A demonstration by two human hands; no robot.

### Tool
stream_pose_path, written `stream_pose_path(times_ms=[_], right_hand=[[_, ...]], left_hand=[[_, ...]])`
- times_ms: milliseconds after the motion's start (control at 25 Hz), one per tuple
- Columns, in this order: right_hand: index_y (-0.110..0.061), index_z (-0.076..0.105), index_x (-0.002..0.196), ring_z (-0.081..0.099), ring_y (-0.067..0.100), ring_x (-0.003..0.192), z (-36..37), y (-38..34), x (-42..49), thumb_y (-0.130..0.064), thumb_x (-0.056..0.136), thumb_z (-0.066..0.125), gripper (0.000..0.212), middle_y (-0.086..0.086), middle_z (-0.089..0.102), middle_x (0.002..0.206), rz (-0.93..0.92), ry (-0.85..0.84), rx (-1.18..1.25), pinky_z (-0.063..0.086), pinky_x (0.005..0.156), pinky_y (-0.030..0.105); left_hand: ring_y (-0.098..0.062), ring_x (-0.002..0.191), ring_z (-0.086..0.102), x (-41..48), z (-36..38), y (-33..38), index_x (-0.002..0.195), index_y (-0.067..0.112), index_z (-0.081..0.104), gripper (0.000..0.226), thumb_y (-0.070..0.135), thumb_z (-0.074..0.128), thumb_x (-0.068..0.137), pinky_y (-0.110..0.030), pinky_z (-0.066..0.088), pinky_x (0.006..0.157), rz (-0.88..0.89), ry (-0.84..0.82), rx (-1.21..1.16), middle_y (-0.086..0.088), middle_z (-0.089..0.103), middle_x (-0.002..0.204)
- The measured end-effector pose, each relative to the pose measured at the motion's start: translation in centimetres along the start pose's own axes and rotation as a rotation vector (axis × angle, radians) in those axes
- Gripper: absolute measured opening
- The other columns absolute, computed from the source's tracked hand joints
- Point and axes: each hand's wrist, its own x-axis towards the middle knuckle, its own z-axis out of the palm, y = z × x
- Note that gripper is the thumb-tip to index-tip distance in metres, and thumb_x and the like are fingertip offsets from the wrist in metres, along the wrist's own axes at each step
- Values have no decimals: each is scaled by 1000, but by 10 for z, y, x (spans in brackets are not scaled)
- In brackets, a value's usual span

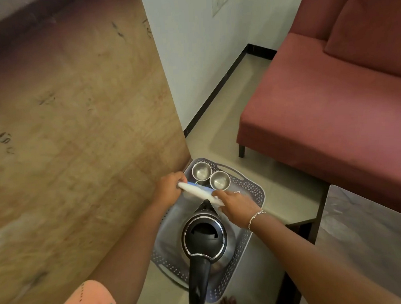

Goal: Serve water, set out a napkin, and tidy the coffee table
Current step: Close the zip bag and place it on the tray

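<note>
Beyond the kettle [203,240], the rolled napkin [197,190] lies across the tray [255,190] before the cups [201,171], the left grip [169,188] clasping its farther end and the right grip [237,204] its nearer end.

Soft, even light fills the room; the kettle [204,235] rim glints, the wooden panel [65,112] at left blurs, edges bend.

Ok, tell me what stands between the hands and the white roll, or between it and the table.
Nothing visible. The left hand and right hand grip the white roll at its ends, over the tray, with the kettle close beside it. The table lies to the right, with nothing between.
</note>
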Motion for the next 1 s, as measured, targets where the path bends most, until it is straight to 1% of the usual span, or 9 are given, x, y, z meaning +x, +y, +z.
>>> stream_pose_path(times_ms=[80, 280, 360, 480, 560, 640, 840, 920, 1000], right_hand=[[-22, 35, 134, 52, 32, 110, 7, 3, 9, -23, 93, 46, 42, 9, 51, 130, 13, -63, -3, 44, 83, 37], [-20, 33, 136, 47, 32, 119, 20, 7, 22, -23, 95, 42, 43, 9, 46, 137, 57, -155, 46, 40, 90, 36], [-18, 33, 138, 44, 32, 122, 23, 7, 21, -22, 95, 42, 44, 9, 43, 140, 71, -156, 63, 38, 95, 37], [-17, 33, 139, 41, 31, 126, 22, 9, 11, -26, 96, 42, 45, 9, 43, 141, 91, -110, 99, 37, 100, 38], [-16, 33, 138, 41, 31, 125, 16, 11, -2, -27, 95, 44, 46, 9, 43, 140, 115, -51, 117, 37, 99, 39], [-16, 34, 138, 41, 31, 125, 11, 15, -17, -27, 94, 45, 47, 8, 42, 140, 133, 24, 124, 39, 99, 40], [-12, 32, 138, 35, 30, 130, 9, 27, -75, -28, 94, 47, 49, 10, 33, 146, 146, 166, 70, 33, 103, 36], [-11, 33, 138, 33, 30, 133, 10, 31, -103, -28, 94, 47, 49, 12, 29, 148, 154, 216, 64, 32, 105, 36], [-12, 31, 139, 30, 29, 134, 12, 36, -133, -29, 94, 46, 50, 10, 26, 150, 181, 255, 57, 31, 106, 35]], left_hand=[[-31, 93, 60, 4, 5, -8, 93, 5, 68, 30, -12, 49, 76, -25, 36, 70, 1, -36, 50, -17, 66, 99], [-33, 99, 59, 10, 15, -21, 103, 7, 67, 32, -8, 49, 80, -29, 39, 74, -17, -148, 183, -19, 63, 108], [-33, 106, 55, 7, 18, -21, 113, 7, 62, 34, -5, 53, 82, -32, 41, 82, -23, -182, 233, -19, 58, 115], [-32, 123, 44, -3, 19, -18, 131, 9, 48, 52, -9, 49, 82, -34, 37, 101, -5, -164, 235, -17, 46, 132], [-31, 138, 27, -12, 18, -13, 139, 11, 38, 57, -8, 44, 85, -35, 25, 113, 10, -124, 242, -15, 32, 147], [-29, 144, 14, -22, 19, -11, 140, 11, 35, 51, 2, 44, 91, -41, 18, 117, 40, -59, 263, -13, 25, 152], [-29, 144, 15, -69, 26, 20, 137, 8, 41, 43, 22, 42, 96, -50, 18, 116, 59, 208, 142, -14, 31, 151], [-29, 144, 16, -98, 27, 46, 136, 7, 42, 50, 36, 38, 95, -48, 14, 116, 55, 339, 107, -13, 32, 150], [-31, 143, 19, -129, 33, 76, 133, 6, 45, 64, 48, 26, 89, -46, 15, 115, 79, 410, 97, -15, 33, 150]])
